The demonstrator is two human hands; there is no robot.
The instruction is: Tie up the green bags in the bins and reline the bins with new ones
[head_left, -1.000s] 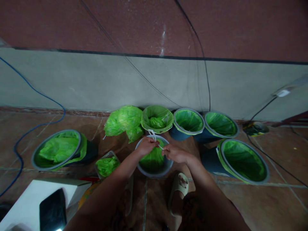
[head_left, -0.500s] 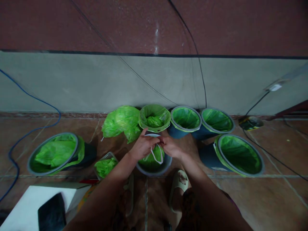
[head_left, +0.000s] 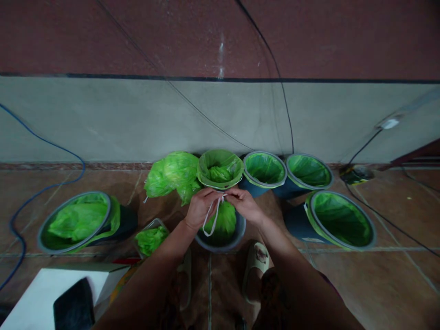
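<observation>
My left hand (head_left: 203, 207) and my right hand (head_left: 244, 204) meet above a grey bin (head_left: 220, 249) between my feet. Both are closed, pinching a white drawstring (head_left: 211, 224) whose loop hangs down on the left side. Below the fingers a green plastic bag (head_left: 225, 222) bulges inside the bin, its top gathered. Just behind stands another bin lined with a pale green bag (head_left: 220, 170), with crumpled green plastic inside. A full green bag (head_left: 175, 174) slumps on the floor to its left.
Bins with green liners stand at back right (head_left: 264, 168), (head_left: 309, 171). Tilted lined bins lie right (head_left: 343, 220) and left (head_left: 77, 220). A clear tub of green bags (head_left: 151, 239), white box (head_left: 30, 293) and dark phone (head_left: 74, 305) are lower left; a blue cable (head_left: 51, 185) crosses the floor.
My hands have drawn the white drawstring upward, and its loop has swung to the left. The bag in the bin now stands taller and more gathered. The bins have stayed put.
</observation>
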